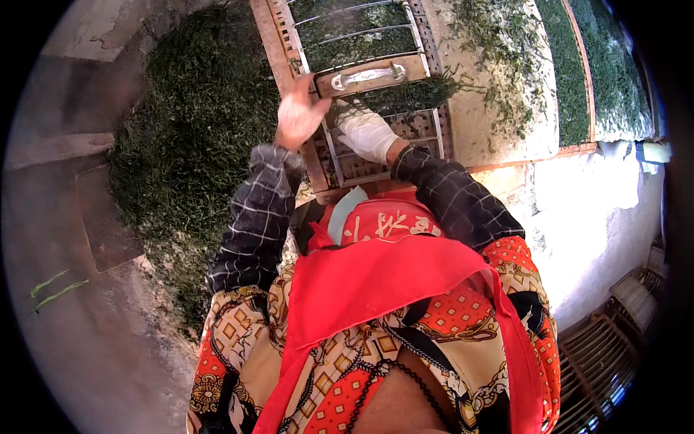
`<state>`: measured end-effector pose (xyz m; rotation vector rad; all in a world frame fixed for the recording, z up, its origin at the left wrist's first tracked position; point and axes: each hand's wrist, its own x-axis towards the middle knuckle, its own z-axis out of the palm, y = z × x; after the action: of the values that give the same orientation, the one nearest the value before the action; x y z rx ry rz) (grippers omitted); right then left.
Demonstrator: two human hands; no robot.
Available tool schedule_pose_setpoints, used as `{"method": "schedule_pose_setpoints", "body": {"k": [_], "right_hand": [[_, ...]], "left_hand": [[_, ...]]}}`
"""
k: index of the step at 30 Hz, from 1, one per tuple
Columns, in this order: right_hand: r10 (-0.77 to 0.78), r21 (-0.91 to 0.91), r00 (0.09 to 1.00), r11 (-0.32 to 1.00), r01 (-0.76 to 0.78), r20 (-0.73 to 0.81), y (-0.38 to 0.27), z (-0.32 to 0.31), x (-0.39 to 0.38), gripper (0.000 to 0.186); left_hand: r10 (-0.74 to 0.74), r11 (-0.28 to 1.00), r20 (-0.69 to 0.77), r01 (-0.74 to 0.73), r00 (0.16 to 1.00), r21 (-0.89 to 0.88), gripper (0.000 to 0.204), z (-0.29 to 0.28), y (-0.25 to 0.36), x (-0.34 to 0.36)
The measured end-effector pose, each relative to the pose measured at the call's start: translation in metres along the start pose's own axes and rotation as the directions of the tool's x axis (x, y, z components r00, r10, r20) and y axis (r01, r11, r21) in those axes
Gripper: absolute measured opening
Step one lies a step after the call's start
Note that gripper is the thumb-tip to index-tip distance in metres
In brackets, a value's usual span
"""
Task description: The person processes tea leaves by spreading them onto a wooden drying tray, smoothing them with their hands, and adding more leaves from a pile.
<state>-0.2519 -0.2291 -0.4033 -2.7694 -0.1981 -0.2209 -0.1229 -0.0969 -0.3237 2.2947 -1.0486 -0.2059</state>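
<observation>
My left hand [298,116], bare, is blurred over the left rail of a wooden frame [316,171], its thumb spread from the fingers. In a white glove, my right hand [367,134] lies over the near part of the frame, just below a wooden board with a metal handle [370,77]. Its fingers look stretched out toward the leaves, partly hard to make out. Thin pale rods [439,129] run across the frame above a perforated base. Chopped-looking green leaves [412,95] lie along the board's near edge, and more leaves [354,45] fill the far part.
A large heap of green leaves [195,123] lies left of the frame. To the right is a pale worktop [463,94] with scattered leaves, then leaf-filled wooden-edged beds [575,94]. Slatted bamboo-like furniture [603,347] stands at the lower right. Two green stems [61,289] lie on the floor.
</observation>
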Motion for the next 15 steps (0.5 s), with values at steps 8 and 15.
{"method": "schedule_pose_setpoints", "body": {"k": [8, 15], "right_hand": [[0.165, 0.314, 0.952, 0.946, -0.078, -0.259, 0.004, -0.025, -0.010, 0.027], [0.051, 0.081, 0.967, 0.996, -0.031, -0.248, 0.003, -0.023, -0.017, 0.032]], "left_hand": [[-0.001, 0.994, -0.253, 0.029, 0.967, 0.107, 0.061, 0.102, -0.017, -0.057], [0.000, 0.942, -0.101, 0.033, 0.995, 0.333, 0.070, 0.099, 0.005, -0.063]]}}
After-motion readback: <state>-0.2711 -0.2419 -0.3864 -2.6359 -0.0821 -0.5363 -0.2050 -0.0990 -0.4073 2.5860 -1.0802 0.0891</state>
